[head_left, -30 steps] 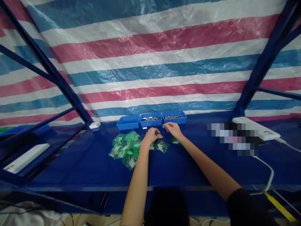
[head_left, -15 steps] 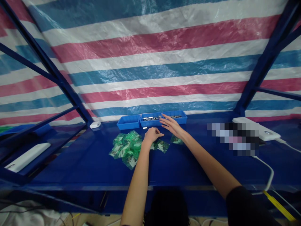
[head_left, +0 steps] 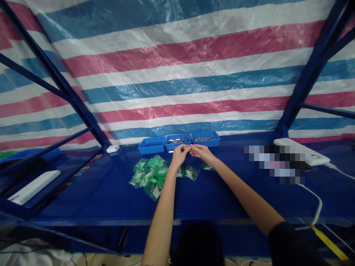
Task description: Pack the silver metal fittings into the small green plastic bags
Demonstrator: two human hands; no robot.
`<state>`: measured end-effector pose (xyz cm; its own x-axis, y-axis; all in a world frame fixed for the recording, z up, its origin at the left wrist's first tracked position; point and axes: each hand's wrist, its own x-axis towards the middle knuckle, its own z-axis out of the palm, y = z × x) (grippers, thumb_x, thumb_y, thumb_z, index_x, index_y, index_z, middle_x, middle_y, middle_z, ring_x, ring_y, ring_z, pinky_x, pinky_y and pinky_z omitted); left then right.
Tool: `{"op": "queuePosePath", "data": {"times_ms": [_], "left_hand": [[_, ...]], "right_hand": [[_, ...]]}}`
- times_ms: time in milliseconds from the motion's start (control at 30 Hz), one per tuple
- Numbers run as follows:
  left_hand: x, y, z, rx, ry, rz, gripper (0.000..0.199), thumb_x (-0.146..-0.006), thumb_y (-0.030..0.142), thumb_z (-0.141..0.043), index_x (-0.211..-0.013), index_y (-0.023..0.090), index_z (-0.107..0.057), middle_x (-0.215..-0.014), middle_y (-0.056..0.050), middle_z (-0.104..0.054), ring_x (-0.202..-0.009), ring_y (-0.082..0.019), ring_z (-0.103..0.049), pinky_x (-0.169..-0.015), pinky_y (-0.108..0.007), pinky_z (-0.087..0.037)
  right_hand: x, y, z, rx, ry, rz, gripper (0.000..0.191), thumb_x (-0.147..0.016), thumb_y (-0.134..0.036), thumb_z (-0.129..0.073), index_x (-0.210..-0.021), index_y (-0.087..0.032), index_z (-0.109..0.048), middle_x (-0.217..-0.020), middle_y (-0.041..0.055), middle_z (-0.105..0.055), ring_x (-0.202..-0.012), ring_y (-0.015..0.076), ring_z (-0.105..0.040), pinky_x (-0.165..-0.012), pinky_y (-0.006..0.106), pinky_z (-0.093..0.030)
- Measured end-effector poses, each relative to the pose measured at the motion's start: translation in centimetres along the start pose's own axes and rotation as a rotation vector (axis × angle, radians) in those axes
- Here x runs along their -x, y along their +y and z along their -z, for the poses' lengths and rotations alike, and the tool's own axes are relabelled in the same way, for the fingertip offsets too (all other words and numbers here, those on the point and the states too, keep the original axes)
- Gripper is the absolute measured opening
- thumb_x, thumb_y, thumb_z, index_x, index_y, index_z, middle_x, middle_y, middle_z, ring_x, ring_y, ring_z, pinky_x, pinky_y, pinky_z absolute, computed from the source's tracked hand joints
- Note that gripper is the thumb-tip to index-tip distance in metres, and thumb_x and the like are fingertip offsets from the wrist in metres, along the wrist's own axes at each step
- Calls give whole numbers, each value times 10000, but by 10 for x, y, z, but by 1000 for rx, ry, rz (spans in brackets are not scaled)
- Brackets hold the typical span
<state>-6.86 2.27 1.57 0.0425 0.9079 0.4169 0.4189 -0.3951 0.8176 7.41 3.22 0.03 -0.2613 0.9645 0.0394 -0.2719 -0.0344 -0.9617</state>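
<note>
My left hand (head_left: 179, 156) and my right hand (head_left: 202, 153) meet at the fingertips just in front of the blue bins. Both are closed in a pinch on something too small to make out. The middle bin (head_left: 178, 142) and the right bin (head_left: 205, 139) hold small metal pieces; the left bin (head_left: 152, 145) shows none. Left of my left forearm lies a pile of green-tinted plastic packets (head_left: 151, 173) with pale pieces inside. One packet (head_left: 191, 172) rests between my forearms, and another (head_left: 207, 166) is partly hidden by my right wrist.
A white power bank (head_left: 303, 150) with a cable lies at the right beside a blurred-out item. A small white block (head_left: 112, 148) sits at the table's back left. Another white device (head_left: 34, 186) is at far left. Blue frame posts flank the table (head_left: 111, 207).
My right hand has come down and left from over the bins, and its spread fingers have closed. My left hand has moved slightly up, so the fingertips now meet.
</note>
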Motion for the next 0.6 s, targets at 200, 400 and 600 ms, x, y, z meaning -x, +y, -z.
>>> {"op": "queuePosePath", "data": {"times_ms": [200, 400, 600], "left_hand": [[-4, 0, -1, 60, 67, -10, 187, -758, 296, -558, -824, 145, -647, -796, -37, -654, -710, -128, -555, -650, -229, -407], [-3, 4, -2, 96, 69, 31, 226, -787, 322, -521, -836, 138, -642, -725, -23, -622, -648, -111, -529, -606, -218, -396], [-3, 1, -3, 21, 51, 27, 169, -768, 261, -542, -839, 141, -637, -625, 11, -552, -575, -99, -497, -566, -209, -385]], "right_hand": [[1, -1, -2, -64, -5, -36, 224, -654, -304, -738, -834, -173, -710, -756, 33, -693, -710, 99, -631, -714, 214, -516], [3, 0, -6, 13, 1, -41, 222, -621, -277, -755, -807, -163, -712, -776, 40, -701, -703, 104, -633, -739, 240, -520], [6, -1, -9, 94, 33, -52, 205, -600, -249, -758, -767, -142, -707, -729, 48, -700, -689, 119, -644, -714, 249, -525]]}}
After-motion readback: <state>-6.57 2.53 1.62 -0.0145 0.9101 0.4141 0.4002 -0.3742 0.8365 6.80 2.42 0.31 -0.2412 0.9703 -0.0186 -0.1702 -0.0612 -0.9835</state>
